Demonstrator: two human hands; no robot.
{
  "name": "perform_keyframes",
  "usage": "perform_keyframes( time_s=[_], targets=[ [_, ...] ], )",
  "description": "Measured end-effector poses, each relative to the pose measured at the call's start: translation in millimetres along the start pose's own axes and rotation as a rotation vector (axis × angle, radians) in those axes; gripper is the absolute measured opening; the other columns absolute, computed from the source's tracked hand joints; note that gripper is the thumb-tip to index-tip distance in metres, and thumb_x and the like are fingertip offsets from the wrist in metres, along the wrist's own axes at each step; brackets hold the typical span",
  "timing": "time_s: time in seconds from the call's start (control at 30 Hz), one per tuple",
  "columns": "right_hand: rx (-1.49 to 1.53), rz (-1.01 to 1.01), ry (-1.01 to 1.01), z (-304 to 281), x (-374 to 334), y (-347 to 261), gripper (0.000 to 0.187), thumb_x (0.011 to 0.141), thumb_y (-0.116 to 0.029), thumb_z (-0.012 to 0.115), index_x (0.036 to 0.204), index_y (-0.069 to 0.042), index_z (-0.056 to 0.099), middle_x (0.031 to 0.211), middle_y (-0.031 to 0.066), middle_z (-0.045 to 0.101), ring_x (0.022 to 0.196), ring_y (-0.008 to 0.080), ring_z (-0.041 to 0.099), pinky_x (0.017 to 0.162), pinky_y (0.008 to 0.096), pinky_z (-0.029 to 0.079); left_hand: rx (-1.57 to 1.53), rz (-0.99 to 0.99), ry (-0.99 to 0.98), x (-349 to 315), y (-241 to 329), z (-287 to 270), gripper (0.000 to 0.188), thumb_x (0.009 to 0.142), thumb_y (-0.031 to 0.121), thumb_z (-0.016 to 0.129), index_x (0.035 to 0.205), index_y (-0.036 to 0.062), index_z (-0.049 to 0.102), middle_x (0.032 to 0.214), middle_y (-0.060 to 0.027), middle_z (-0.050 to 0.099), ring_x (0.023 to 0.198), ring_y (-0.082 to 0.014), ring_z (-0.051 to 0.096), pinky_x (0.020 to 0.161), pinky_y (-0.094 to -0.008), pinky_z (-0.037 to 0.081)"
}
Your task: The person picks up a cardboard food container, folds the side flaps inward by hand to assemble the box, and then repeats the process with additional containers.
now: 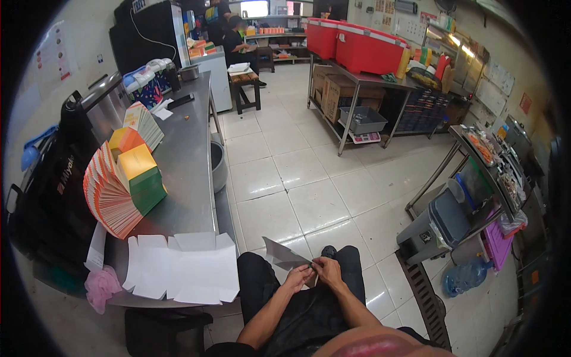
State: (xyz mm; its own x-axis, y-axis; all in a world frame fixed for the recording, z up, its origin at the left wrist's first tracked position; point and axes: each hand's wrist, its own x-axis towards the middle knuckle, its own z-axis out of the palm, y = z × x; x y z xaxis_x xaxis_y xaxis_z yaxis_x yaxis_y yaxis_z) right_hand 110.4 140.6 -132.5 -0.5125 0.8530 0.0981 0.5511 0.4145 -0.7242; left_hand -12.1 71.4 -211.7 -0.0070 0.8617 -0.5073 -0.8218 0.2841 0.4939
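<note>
Over my lap, both hands hold a greyish piece of card [282, 254], its free part pointing up and to the left. My left hand [299, 278] has its fingers closed on the lower end of the card. Close beside it, my right hand [327, 272] pinches the same end. Just what the fingertips do there is too small to tell. On the steel table [184, 143] to my left lie flat white box blanks [181, 268] with cut flaps. Beyond them stand a fanned stack of orange-and-white folded cartons [110, 193] and a yellow-and-green box [143, 175].
A pink plastic bag [103, 287] lies at the table's near corner, above a black stool [166, 330]. Red coolers [369, 50] stand on a far table. To the right are a grey bin [437, 223], a water bottle [467, 278] and a floor drain [422, 297]. A person [235, 44] sits far back.
</note>
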Motion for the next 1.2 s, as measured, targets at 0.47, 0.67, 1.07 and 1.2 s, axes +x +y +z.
perform_keyframes(
  time_s=[0.47, 0.67, 1.07, 1.2],
  targets=[
    [0.36, 0.259, -0.044, -1.2, -3.1, 2.5, 0.021, 0.075, -0.016, 0.07, 0.089, 0.0, 0.068, 0.078, 0.0094, 0.068, 0.069, 0.0107, 0.062, 0.063, 0.0249, 0.048, -0.003, -0.007, -0.053, -0.9, -1.1, -0.9, 0.026, 0.084, 0.007, 0.06, 0.108, 0.0005, 0.053, 0.093, -0.0036, 0.06, 0.081, -0.0121, 0.06, 0.074, -0.0219, 0.052],
    [0.206, 0.065, -0.083, -0.7, -5.9, -2.7, 0.022, 0.08, -0.019, 0.063, 0.096, -0.003, 0.067, 0.082, 0.0115, 0.068, 0.07, 0.0163, 0.064, 0.065, 0.0272, 0.049, -0.032, 0.033, 0.04, 2.6, -0.7, -7.2, 0.026, 0.082, 0.004, 0.062, 0.106, 0.0013, 0.053, 0.092, -0.004, 0.06, 0.08, -0.0124, 0.06, 0.073, -0.0223, 0.052],
    [0.148, -0.029, -0.108, 5.3, 0.5, 2.1, 0.025, 0.079, -0.025, 0.062, 0.096, -0.007, 0.066, 0.092, 0.0126, 0.064, 0.093, 0.0279, 0.059, 0.082, 0.0355, 0.045, -0.094, 0.129, 0.008, 6.1, 2.8, -6.4, 0.019, 0.082, 0.008, 0.063, 0.099, 0.0042, 0.057, 0.092, -0.0023, 0.06, 0.083, -0.0105, 0.059, 0.075, -0.0198, 0.05],
    [0.19, -0.109, 0.038, 18.2, 1.2, 7.5, 0.021, 0.079, -0.022, 0.063, 0.091, -0.005, 0.065, 0.092, 0.0107, 0.062, 0.087, 0.0234, 0.059, 0.079, 0.0321, 0.045, -0.117, 0.193, 0.007, 3.5, 5.1, -1.2, 0.018, 0.083, 0.012, 0.063, 0.099, 0.0046, 0.057, 0.091, -0.0013, 0.06, 0.08, -0.0091, 0.059, 0.072, -0.0199, 0.05]
  ],
)
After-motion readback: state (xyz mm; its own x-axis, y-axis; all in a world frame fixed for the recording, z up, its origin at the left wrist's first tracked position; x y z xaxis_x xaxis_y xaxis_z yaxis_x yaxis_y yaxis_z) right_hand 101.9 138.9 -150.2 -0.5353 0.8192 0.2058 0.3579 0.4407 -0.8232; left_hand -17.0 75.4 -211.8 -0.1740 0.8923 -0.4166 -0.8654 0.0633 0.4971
